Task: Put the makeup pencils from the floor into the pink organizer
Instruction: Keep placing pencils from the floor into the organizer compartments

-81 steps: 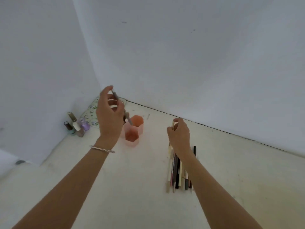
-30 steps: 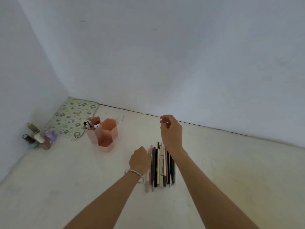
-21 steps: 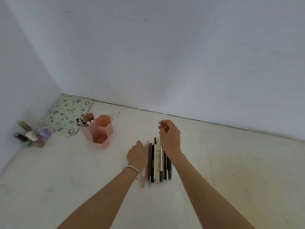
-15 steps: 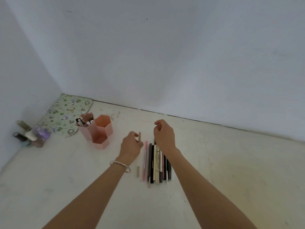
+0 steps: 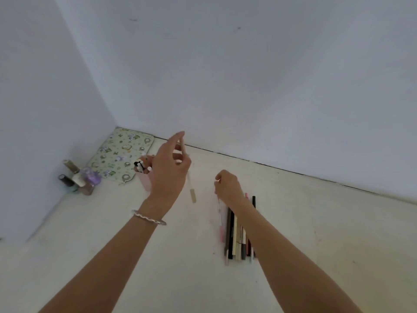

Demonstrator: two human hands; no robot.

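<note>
My left hand (image 5: 169, 175) is raised and pinches a beige makeup pencil (image 5: 189, 179), which hangs tip-down above the floor. This hand covers most of the pink organizer (image 5: 144, 182), which stands just behind it. Several pencils (image 5: 141, 166) stick out of the organizer's left compartment. My right hand (image 5: 228, 187) hovers over the far end of the row of makeup pencils (image 5: 237, 236) lying side by side on the floor. Its fingers are curled together, and I see nothing clearly held in them. A thin pink pencil (image 5: 221, 229) lies at the row's left edge.
A floral mat (image 5: 121, 152) lies in the corner behind the organizer. Several small bottles (image 5: 77, 179) stand against the left wall. White walls close the space on the left and at the back. The pale floor (image 5: 180, 256) spreads toward me.
My left hand took the beige pencil from the left edge of the row and lifted it up toward the organizer. My right hand stayed over the row's far end.
</note>
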